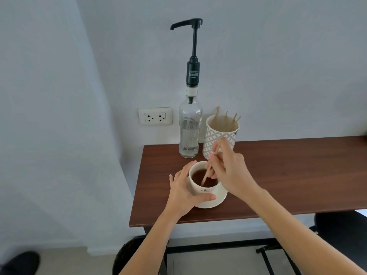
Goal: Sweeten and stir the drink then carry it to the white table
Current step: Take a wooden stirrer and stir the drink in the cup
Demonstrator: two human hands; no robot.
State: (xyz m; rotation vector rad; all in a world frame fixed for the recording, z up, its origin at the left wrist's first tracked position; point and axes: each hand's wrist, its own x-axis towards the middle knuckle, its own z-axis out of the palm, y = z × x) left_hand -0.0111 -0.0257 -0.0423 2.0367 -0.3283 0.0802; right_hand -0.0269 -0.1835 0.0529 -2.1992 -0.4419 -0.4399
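Note:
A white cup (204, 188) of dark drink stands on a white saucer (217, 201) near the left end of a brown table (288, 175). My left hand (184, 192) wraps the cup's left side, thumb across its front. My right hand (228, 171) pinches a thin wooden stir stick (208, 169) whose lower end dips into the drink. Behind the cup stands a clear glass syrup bottle (189, 128) with a tall black pump (193, 56), its spout pointing left.
A patterned white holder (218, 135) with several wooden stir sticks stands right of the bottle, just behind my right hand. A wall socket (155, 116) sits left of the bottle. A dark round stool (129, 255) is under the table's front edge, and another dark seat (341, 229) at right.

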